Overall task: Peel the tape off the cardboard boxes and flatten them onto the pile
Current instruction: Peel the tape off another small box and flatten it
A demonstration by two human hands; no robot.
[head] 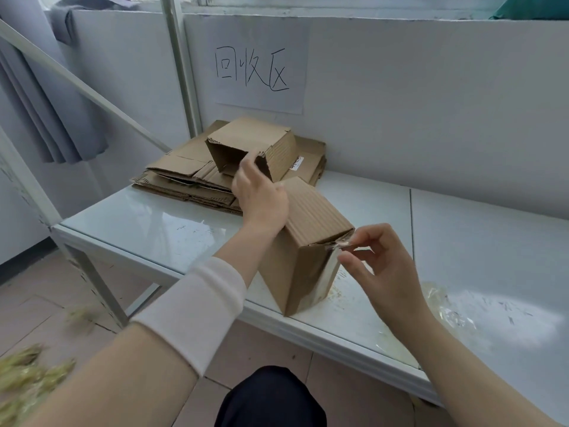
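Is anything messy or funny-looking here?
Yes. One open box sits unflattened and tilted on the pile of flat cardboard. Crumpled clear tape lies on the table, and yellowish shreds litter the floor.

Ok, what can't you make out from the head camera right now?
Head view only:
The box, far side: hidden by itself and the left hand; tape there unknown.
Left hand's fingertips: hidden behind the hand; grip unclear.
The tape pinched by the right hand: clear and glary, extent unclear.
The label on the pile: partly covered by the open box, unreadable.
The yellowish litter on the floor: motion-blurred.
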